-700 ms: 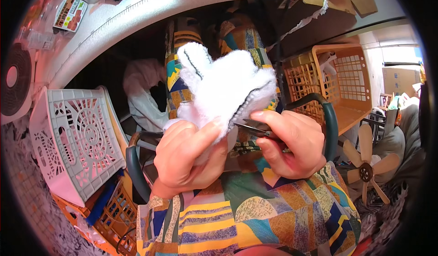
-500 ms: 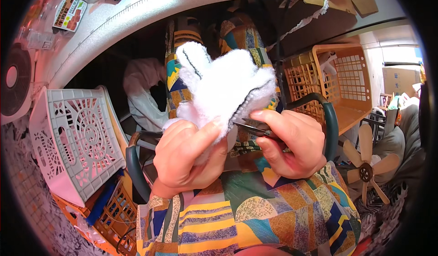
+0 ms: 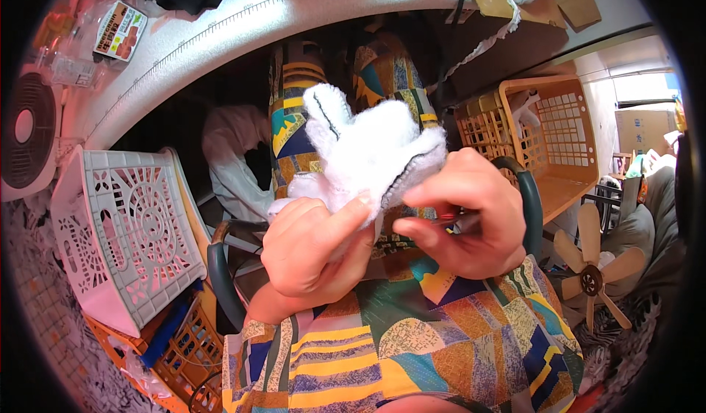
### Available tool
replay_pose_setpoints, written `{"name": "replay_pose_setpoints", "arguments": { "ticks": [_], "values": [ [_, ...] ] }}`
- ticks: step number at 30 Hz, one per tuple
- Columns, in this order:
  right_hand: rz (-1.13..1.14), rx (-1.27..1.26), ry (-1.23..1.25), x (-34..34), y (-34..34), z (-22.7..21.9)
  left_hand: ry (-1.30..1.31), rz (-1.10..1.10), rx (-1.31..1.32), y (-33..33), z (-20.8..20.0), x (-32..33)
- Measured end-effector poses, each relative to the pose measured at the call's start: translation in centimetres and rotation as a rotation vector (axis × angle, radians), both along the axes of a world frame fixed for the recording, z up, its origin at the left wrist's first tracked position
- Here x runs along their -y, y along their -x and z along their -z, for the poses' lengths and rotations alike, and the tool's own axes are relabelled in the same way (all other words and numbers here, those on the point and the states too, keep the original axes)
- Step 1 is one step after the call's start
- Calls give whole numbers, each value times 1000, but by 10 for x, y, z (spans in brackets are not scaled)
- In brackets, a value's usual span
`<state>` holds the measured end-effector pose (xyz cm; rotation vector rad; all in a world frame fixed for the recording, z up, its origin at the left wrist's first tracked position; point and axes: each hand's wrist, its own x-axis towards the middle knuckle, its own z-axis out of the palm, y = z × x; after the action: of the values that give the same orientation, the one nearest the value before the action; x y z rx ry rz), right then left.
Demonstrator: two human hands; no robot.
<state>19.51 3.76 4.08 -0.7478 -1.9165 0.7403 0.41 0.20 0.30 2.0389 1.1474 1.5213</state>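
Closed left hand [image 3: 312,251], fuzzy white cloth [image 3: 371,144] being gripped by it above patterned clothing [image 3: 412,339], mostly hidden tool [image 3: 449,216] being held inside curled right hand [image 3: 478,214], thumb and forefinger parted.

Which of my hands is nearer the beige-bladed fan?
Right. The right hand is up and left of the fan in the picture; the left hand, gripping the fuzzy white piece, is farther left.
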Motion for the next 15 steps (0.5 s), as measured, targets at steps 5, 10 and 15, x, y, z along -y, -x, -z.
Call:
{"name": "replay_pose_setpoints", "arguments": {
  "ticks": [5, 10, 15],
  "values": [
    [-26, 103, -4, -4, 0, 3, -24, 6, -43, 1, 1, 0],
    [36, 9, 54, -10, -2, -4, -26, 0, -8, -2, 0, -3],
    [30, -611, 284, -13, -7, -10, 92, -44, 116, 0, 3, 1]
  ]
}}
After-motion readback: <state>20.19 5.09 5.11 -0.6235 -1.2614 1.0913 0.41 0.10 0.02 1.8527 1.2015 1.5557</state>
